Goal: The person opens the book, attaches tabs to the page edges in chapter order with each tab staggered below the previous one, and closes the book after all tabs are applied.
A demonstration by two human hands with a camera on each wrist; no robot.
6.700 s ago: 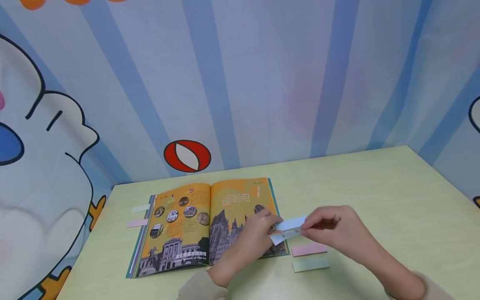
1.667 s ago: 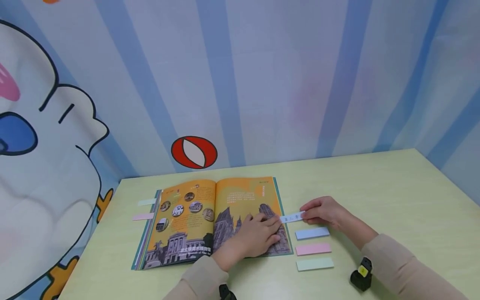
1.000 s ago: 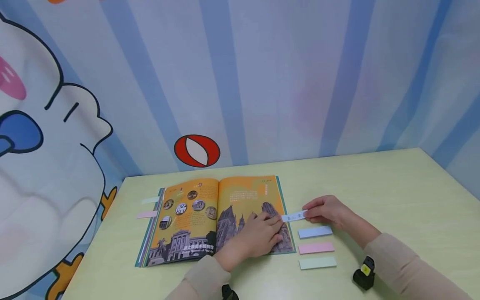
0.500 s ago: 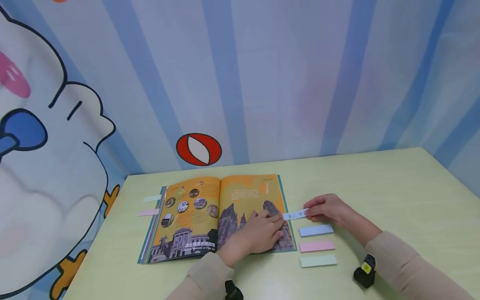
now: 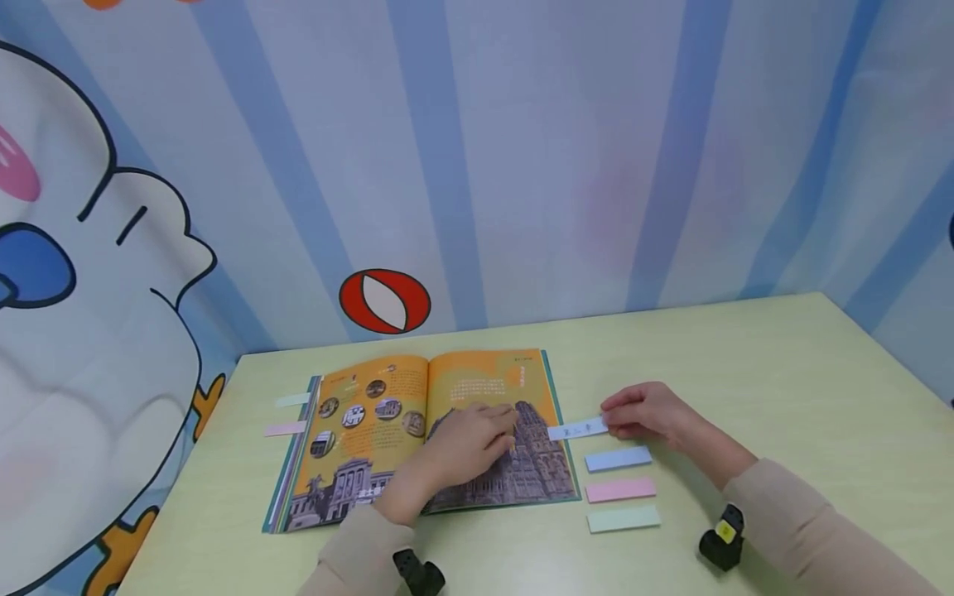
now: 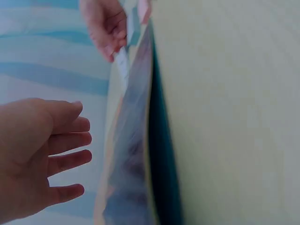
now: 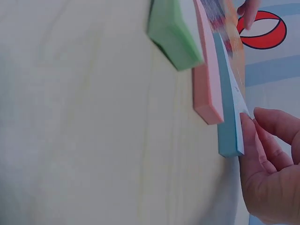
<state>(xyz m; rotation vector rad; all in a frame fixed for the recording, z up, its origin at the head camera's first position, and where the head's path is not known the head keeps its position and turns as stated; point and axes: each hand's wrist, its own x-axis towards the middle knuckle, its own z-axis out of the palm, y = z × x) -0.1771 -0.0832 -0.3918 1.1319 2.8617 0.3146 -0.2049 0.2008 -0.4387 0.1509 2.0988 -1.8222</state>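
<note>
An open book [image 5: 492,377] with orange pages lies on the table. My right hand [image 5: 648,411] pinches the right end of a pale blue sticky note [image 5: 572,429] with handwriting on it. The note's left end overlaps the right page's outer edge. In the right wrist view, thumb and finger of the right hand [image 7: 274,154] meet at the note's end, beside the blue pad. My left hand [image 5: 465,443] is over the right page, left of the note. Its fingers look loosely extended and hold nothing in the left wrist view, where the left hand [image 6: 47,154] appears above the page.
A blue sticky-note pad [image 5: 619,459], a pink pad [image 5: 620,489] and a green pad [image 5: 623,519] lie in a column right of the book. A green tab [image 5: 293,400] and a pink tab [image 5: 284,429] stick out from the book's left edge. A printed curtain [image 5: 522,165] stands behind the table.
Earlier both hands were at the blue pad and a note; the pad now lies on the table. My left hand has just moved left off the note's end, while the right hand keeps its pinch.
</note>
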